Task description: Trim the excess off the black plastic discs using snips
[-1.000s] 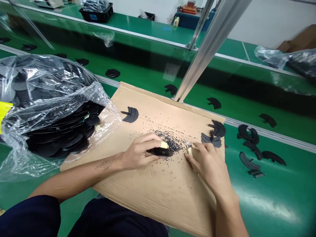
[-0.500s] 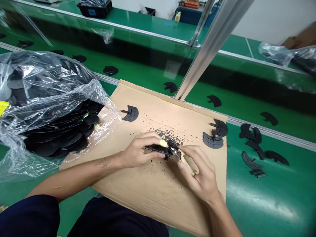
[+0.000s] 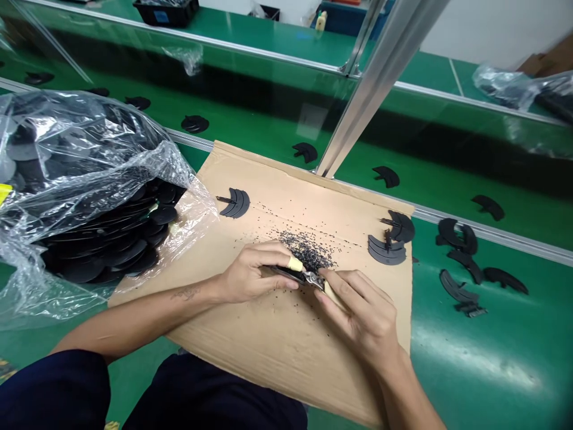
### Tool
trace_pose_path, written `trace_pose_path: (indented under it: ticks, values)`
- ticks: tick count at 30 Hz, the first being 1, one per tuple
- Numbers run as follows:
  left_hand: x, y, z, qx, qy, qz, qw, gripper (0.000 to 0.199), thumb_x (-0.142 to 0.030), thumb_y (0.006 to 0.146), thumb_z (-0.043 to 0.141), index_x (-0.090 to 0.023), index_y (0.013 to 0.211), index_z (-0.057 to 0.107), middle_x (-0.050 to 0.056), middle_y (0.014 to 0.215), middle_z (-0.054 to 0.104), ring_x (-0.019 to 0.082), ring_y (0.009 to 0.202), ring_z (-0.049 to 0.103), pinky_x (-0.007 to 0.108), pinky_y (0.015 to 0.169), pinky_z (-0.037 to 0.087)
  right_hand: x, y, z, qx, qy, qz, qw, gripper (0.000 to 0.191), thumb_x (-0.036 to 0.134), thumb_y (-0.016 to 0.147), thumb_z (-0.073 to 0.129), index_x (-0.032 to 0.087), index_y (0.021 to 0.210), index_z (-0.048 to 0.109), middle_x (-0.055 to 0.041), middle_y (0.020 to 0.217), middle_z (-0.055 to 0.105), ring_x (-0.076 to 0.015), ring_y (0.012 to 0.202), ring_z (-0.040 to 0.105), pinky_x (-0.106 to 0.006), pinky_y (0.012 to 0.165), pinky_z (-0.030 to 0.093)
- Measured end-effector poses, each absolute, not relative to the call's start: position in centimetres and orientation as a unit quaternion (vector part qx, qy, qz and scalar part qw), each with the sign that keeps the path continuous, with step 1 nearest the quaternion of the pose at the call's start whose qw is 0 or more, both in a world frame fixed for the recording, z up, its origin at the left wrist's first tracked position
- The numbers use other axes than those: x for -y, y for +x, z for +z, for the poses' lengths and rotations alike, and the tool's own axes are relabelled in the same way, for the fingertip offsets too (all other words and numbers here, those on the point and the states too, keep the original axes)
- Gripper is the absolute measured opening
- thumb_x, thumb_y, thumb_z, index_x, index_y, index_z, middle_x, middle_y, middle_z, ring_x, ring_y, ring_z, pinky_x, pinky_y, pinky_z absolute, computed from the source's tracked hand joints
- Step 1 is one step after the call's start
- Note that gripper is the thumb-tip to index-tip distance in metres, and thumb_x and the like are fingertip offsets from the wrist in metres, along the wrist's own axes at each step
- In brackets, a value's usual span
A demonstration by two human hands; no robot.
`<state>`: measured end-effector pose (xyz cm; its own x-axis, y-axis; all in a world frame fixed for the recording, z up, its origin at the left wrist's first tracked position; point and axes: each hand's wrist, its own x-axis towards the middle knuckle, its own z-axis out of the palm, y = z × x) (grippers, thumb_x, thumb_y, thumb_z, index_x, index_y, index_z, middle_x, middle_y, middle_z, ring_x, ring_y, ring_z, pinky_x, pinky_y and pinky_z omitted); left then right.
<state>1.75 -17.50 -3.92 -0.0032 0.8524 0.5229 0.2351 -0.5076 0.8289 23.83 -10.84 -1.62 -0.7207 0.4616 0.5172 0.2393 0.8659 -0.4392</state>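
Note:
My left hand (image 3: 262, 272) pinches a black plastic part (image 3: 289, 273) between thumb and fingers, and a pale yellow cover wraps one fingertip. Much of the part is hidden by the fingers. My right hand (image 3: 364, 304) is closed around small cutting pliers (image 3: 316, 279) with pale yellow handles. Their metal jaws meet the right end of the black part; whether they bite on it I cannot tell. Just beyond both hands lies a heap of tiny black bits (image 3: 308, 248) on the cardboard sheet (image 3: 268, 352).
A clear plastic bag (image 3: 89, 137) full of black discs (image 3: 111, 251) stands at the left. Curved black pieces (image 3: 237, 203) lie on the cardboard's left, with others (image 3: 387, 248) at its right edge. More pieces (image 3: 463, 263) rest on the green table. A metal post (image 3: 358, 107) rises behind the cardboard.
The pliers' handles have come closer together in my right hand, and the jaws sit lower against the black part. The part has tilted slightly in my left hand. The view has shifted a little.

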Motion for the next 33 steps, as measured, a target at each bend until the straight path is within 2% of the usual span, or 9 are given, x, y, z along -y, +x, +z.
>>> trace_pose_path:
  ticks: [5,10,13,16,19,22,26,29,33]
  values:
    - [17.6,1.8,-3.6,-0.429,0.65,0.568,0.266,0.021,-0.034,0.089,0.073,-0.015,0.099,0.075,0.007,0.087,0.073,0.015,0.08,0.066,0.028,0.072,0.056,10.9,23.8,-1.8,0.882,-0.237,0.234,0.334,0.03,0.016,0.093,0.064,0.021,0.123,0.063,-0.0075,0.095,0.071,-0.0184,0.079,0.067,-0.033,0.065,0.055]
    - [17.5,1.5,-3.6,-0.452,0.669,0.55,0.214,0.023,-0.032,0.09,0.072,-0.018,0.108,0.072,0.004,0.087,0.071,0.015,0.081,0.063,0.03,0.074,0.054,10.6,23.3,-2.5,0.874,-0.283,0.243,0.313,0.034,0.026,0.089,0.07,0.023,0.122,0.065,-0.01,0.101,0.071,-0.0241,0.089,0.066,-0.041,0.077,0.056]
    - [17.6,1.6,-3.7,-0.456,0.662,0.547,0.233,0.021,-0.028,0.091,0.071,-0.016,0.108,0.07,0.004,0.087,0.07,0.013,0.076,0.062,0.027,0.069,0.053,11.1,22.8,-2.7,0.837,-0.322,0.326,0.297,0.038,0.036,0.085,0.074,0.025,0.12,0.064,-0.0084,0.104,0.071,-0.0241,0.089,0.068,-0.038,0.073,0.057]
    - [17.8,1.7,-3.8,-0.451,0.648,0.554,0.264,0.019,-0.026,0.089,0.073,-0.015,0.104,0.067,0.006,0.091,0.07,0.015,0.083,0.066,0.029,0.075,0.056,11.7,22.4,-2.7,0.792,-0.344,0.39,0.32,0.032,0.034,0.087,0.072,0.025,0.117,0.062,-0.0062,0.101,0.071,-0.021,0.084,0.069,-0.033,0.069,0.057]
    - [17.8,1.6,-4.0,-0.444,0.677,0.53,0.252,0.014,-0.022,0.091,0.07,-0.015,0.101,0.064,0.007,0.094,0.07,0.017,0.09,0.067,0.031,0.08,0.057,11.9,22.5,-2.6,0.809,-0.305,0.358,0.352,0.023,0.021,0.09,0.066,0.024,0.112,0.064,-0.0056,0.096,0.072,-0.0188,0.079,0.068,-0.032,0.067,0.056]
    - [17.7,1.3,-4.1,-0.459,0.741,0.461,0.166,0.011,-0.015,0.093,0.063,-0.015,0.105,0.063,0.007,0.094,0.069,0.017,0.089,0.065,0.031,0.077,0.057,12.0,22.7,-2.4,0.864,-0.237,0.251,0.366,0.029,0.01,0.087,0.065,0.022,0.114,0.065,-0.0072,0.092,0.073,-0.0195,0.079,0.067,-0.033,0.066,0.054]
    - [17.7,1.1,-4.4,-0.454,0.8,0.379,0.106,0.026,-0.005,0.092,0.053,-0.019,0.113,0.062,0.006,0.097,0.068,0.016,0.086,0.062,0.029,0.074,0.056,12.1,22.9,-2.0,0.883,-0.175,0.25,0.358,0.035,0.008,0.086,0.064,0.021,0.119,0.064,-0.0083,0.093,0.073,-0.0199,0.079,0.067,-0.035,0.066,0.054]
    - [17.7,1.1,-4.7,-0.45,0.785,0.409,0.119,0.029,-0.004,0.092,0.051,-0.017,0.114,0.063,0.007,0.101,0.068,0.016,0.091,0.065,0.03,0.077,0.058,11.6,23.1,-1.9,0.85,-0.204,0.32,0.365,0.035,0.011,0.085,0.064,0.022,0.118,0.063,-0.0071,0.095,0.071,-0.0202,0.081,0.067,-0.035,0.067,0.055]
    - [17.5,1.0,-4.9,-0.445,0.743,0.475,0.155,0.029,-0.005,0.091,0.053,-0.017,0.116,0.064,0.009,0.103,0.07,0.017,0.096,0.067,0.031,0.08,0.061,10.3,23.8,-2.1,0.869,-0.245,0.255,0.345,0.039,0.01,0.086,0.059,0.024,0.121,0.063,-0.0072,0.099,0.071,-0.0222,0.087,0.067,-0.038,0.071,0.054]
